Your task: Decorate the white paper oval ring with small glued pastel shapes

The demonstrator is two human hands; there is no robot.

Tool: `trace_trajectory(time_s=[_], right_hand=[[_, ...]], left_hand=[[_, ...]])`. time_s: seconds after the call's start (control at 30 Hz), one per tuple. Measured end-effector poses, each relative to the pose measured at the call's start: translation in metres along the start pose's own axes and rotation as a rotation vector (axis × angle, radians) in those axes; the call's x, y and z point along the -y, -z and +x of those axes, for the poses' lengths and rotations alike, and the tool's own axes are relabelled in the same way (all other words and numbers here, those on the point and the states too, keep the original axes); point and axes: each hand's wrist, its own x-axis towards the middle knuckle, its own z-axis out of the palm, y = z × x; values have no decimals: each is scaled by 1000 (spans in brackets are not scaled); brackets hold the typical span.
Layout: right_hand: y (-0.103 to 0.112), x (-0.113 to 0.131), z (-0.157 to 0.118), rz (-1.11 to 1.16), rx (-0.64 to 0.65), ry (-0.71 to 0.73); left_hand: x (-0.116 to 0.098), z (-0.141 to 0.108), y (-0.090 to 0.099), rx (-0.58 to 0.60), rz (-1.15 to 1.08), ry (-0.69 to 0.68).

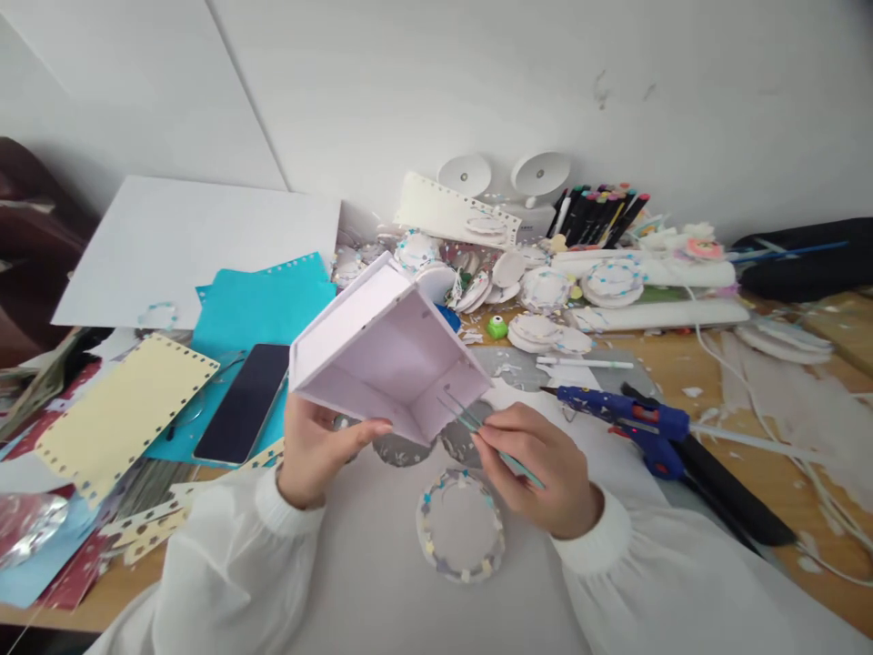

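Observation:
My left hand (327,441) is closed on a pale lilac-white open box (399,350), thumb along its near edge. The box is held tilted, its open side facing me. In my right hand (536,464) is a pair of thin teal tweezers (470,418), pinched between thumb and fingers. Their tips are at the box's right inner wall, near a small dark mark; whether they grip anything there is too small to tell. Below the hands lies a round white disc (462,528) ringed with small blue, yellow, lilac and white stars.
A blue glue gun (624,414) lies at right with its cord. Several decorated discs (546,289) are heaped behind. Black markers (600,214) stand at the back. At left are a phone (242,400), turquoise sheets (263,305) and a punched yellow card (126,409).

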Motion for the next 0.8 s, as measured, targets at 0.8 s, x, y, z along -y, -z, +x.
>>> trace_trajectory(time_s=[0.8], right_hand=[[-12,11,5,433,-69,-685]], left_hand=[[20,-13,3,492,69,193]])
